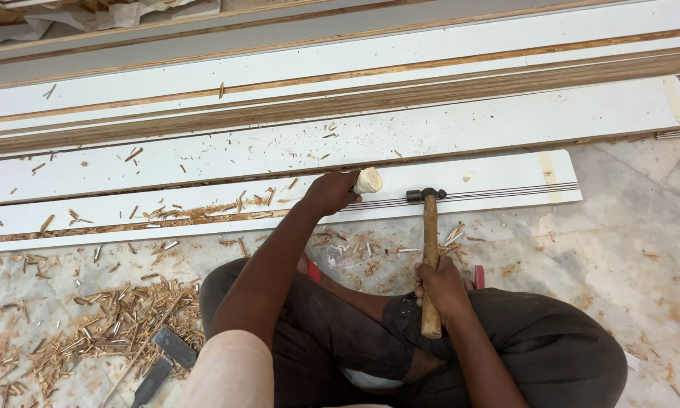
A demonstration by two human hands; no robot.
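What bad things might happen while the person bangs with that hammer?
The left hand grips the pale-handled tool close to where the hammer head rests, so a missed swing might hit the fingers. The right hand holds the hammer low on its handle, so aim may wobble. A slip might also dent the white board.

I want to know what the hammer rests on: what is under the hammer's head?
The hammer's head lies on a white grooved board resting on the stone floor. The right hand grips its wooden handle. Whatever is directly beneath the head is covered.
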